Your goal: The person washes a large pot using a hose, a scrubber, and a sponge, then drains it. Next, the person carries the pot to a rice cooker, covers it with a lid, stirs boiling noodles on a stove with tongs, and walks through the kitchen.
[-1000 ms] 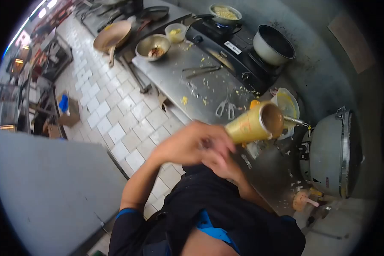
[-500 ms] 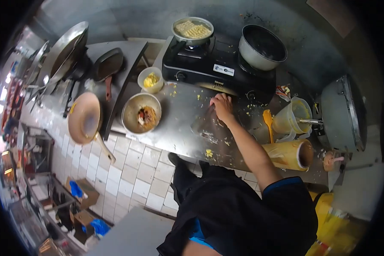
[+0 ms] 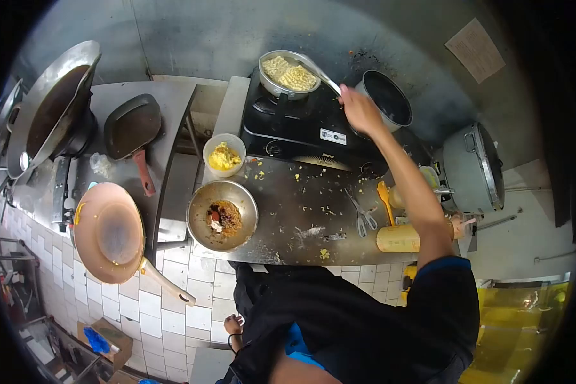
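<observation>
Out over the black stove [image 3: 291, 137], my right hand [image 3: 361, 112] is closed on the metal tongs [image 3: 326, 78]. The tongs' far end reaches the rim of the pan of noodles [image 3: 294, 75], at the stove's back left. My left hand [image 3: 233, 324] hangs low by my body, above the tiled floor, fingers loosely bent and nothing visible in them. A metal bowl [image 3: 195, 214] with brown crumbly food, a red blob and a white blob stands on the counter's left part. Behind it is a plastic tub [image 3: 208, 153] of yellow food.
A dark pot [image 3: 390, 99] sits behind my right hand. Scissors [image 3: 362, 221], an orange spatula [image 3: 386, 198] and a yellow container [image 3: 397, 239] lie on the right. A large cooker [image 3: 464, 169] stands beyond. A beige pan [image 3: 109, 233] juts from the left table.
My right hand has moved from the counter to above the stove and now holds the tongs at the noodle pan. The view has shifted, and my left hand has come into sight.
</observation>
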`<action>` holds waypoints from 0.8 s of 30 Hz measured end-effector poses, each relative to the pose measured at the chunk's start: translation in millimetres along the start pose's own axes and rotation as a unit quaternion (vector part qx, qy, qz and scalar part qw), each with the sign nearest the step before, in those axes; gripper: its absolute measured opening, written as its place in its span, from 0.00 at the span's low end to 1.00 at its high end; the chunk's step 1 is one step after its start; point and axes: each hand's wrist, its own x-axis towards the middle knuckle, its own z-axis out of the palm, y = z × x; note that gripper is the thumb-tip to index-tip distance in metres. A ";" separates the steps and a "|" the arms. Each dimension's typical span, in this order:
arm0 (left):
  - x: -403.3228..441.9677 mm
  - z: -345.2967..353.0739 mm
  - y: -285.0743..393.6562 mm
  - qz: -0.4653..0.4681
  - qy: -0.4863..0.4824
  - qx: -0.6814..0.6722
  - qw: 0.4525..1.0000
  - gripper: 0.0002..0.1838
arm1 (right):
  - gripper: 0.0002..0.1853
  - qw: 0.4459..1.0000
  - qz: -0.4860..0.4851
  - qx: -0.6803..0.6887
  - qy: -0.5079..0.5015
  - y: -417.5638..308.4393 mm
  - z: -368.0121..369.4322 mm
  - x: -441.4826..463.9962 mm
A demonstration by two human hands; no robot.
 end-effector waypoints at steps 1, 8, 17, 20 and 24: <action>-0.5 -0.6 -1.0 -0.005 0.003 -0.001 1.000 0.17 | 0.23 0.996 0.008 -0.086 -0.002 2.3 4.0 30.8; -8.0 -14.0 -15.7 -0.033 0.038 0.003 0.999 0.17 | 0.14 0.954 0.029 -0.255 -0.152 -53.6 21.1 90.9; -16.6 -10.8 -18.5 -0.048 0.065 0.004 0.997 0.16 | 0.13 0.961 -0.023 -0.274 -0.031 -38.7 26.7 123.2; -16.9 -12.1 -18.9 -0.042 0.069 -0.002 0.997 0.16 | 0.13 0.964 0.002 -0.259 -0.067 -44.7 16.4 122.4; -22.2 -13.8 -26.9 -0.043 0.075 -0.004 0.996 0.16 | 0.11 0.976 -0.018 -0.218 -0.010 -50.0 32.0 129.5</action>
